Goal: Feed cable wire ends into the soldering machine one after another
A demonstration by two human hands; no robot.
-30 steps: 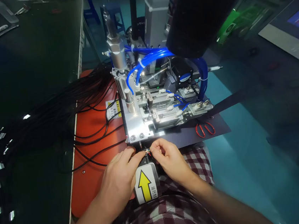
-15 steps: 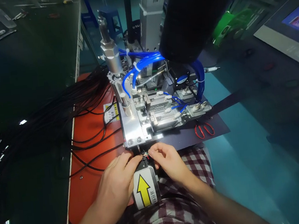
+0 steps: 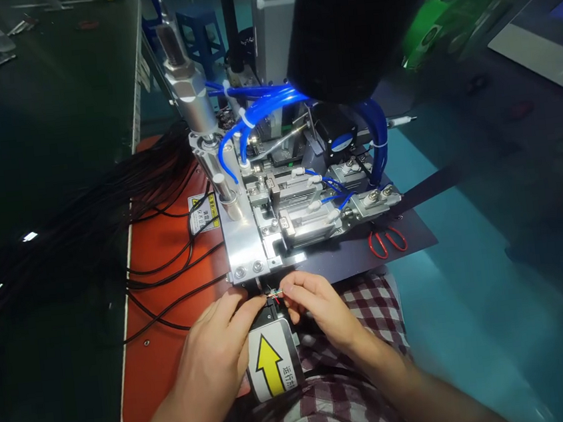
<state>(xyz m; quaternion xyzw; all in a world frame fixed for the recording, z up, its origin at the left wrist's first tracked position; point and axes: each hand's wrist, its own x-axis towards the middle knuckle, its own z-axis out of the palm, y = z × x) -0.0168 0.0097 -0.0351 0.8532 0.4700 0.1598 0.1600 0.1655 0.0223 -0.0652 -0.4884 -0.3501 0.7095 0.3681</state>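
Thin coloured wires (image 3: 274, 294), one of them red, spread between my fingertips at the front of the machine (image 3: 244, 242). My left hand (image 3: 217, 342) pinches at their left end, with thumb and finger closed just above a small black block (image 3: 268, 316). A black cable (image 3: 167, 324) runs in under this hand, and its end is hidden by the fingers. From the right, my right hand (image 3: 321, 304) has thumb and forefinger closed on the wires' other end. Below both hands is a white label with a yellow arrow (image 3: 270, 363).
Blue air tubes (image 3: 274, 97) and a thick black hose (image 3: 338, 37) rise over the machine. Red-handled scissors (image 3: 388, 243) lie to the right on a dark plate. Bundled black cables (image 3: 156, 164) cross the orange board (image 3: 154, 241) to the dark table (image 3: 46, 128) at left.
The view has shifted slightly, so the machine's upper part sits further left. Both hands stay at the same spot, and a little more of the coloured wires shows between them.
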